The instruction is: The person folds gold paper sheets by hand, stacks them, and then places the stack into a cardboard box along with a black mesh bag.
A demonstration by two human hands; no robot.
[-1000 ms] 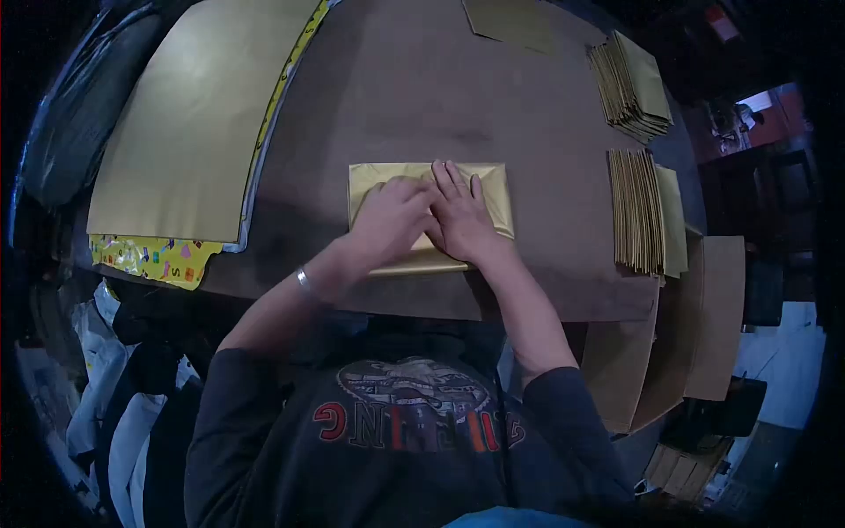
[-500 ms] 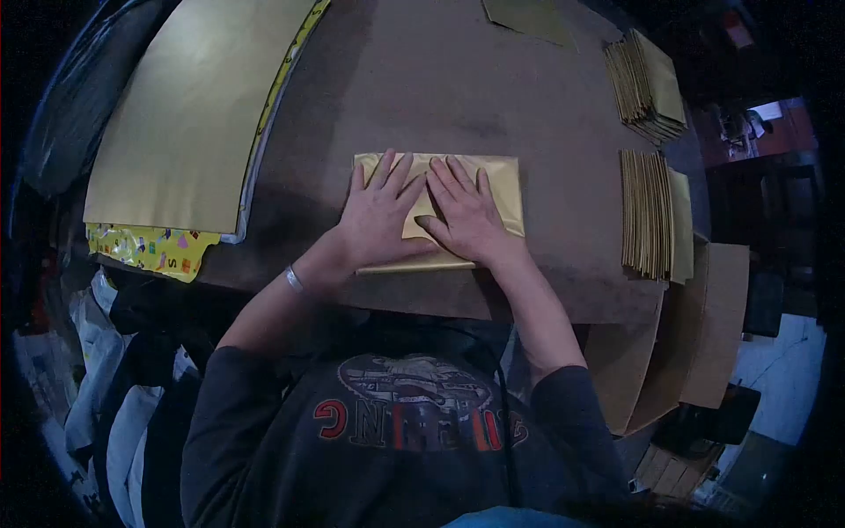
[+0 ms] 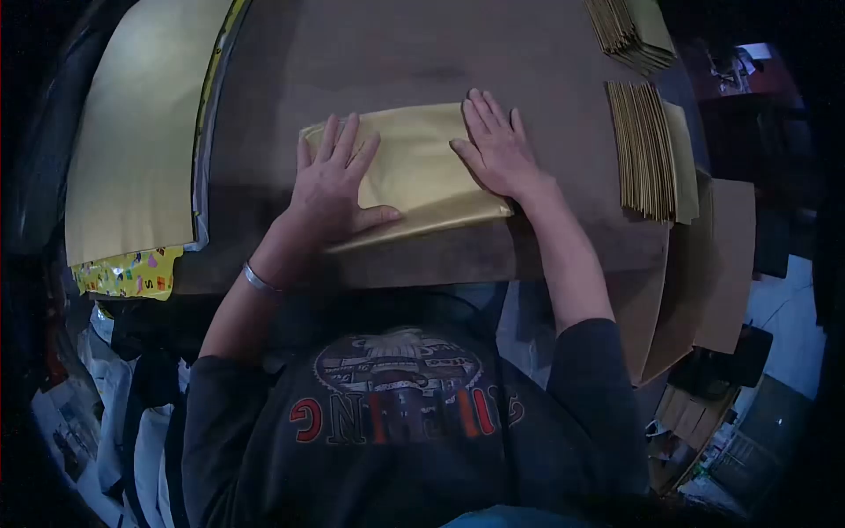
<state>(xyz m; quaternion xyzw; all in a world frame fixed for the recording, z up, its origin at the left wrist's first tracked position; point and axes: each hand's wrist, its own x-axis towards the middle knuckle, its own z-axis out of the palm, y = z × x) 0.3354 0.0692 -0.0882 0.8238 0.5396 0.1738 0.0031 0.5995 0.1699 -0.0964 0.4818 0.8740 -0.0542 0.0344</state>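
A folded sheet of gold paper (image 3: 421, 163) lies flat on the brown tabletop, near its front edge. My left hand (image 3: 331, 189) rests on the left part of it with fingers spread and the thumb pointing right. At the paper's right edge is my right hand (image 3: 502, 157), palm down, its thumb apart from the fingers. Neither hand grips anything. The front right corner of the paper looks slightly raised, and the left edge is partly hidden under my left hand.
Large gold sheets (image 3: 141, 132) lie at the left, over yellow patterned plastic wrapping (image 3: 132, 275). On the right stand two stacks of folded gold paper, a nearer stack (image 3: 641, 151) and a farther stack (image 3: 623, 35). An opened cardboard box (image 3: 695, 282) sits below the table's right edge.
My right hand has slid to the right edge of the paper, and my left hand toward its left side. The paper is now slightly turned. The camera view has shifted too.
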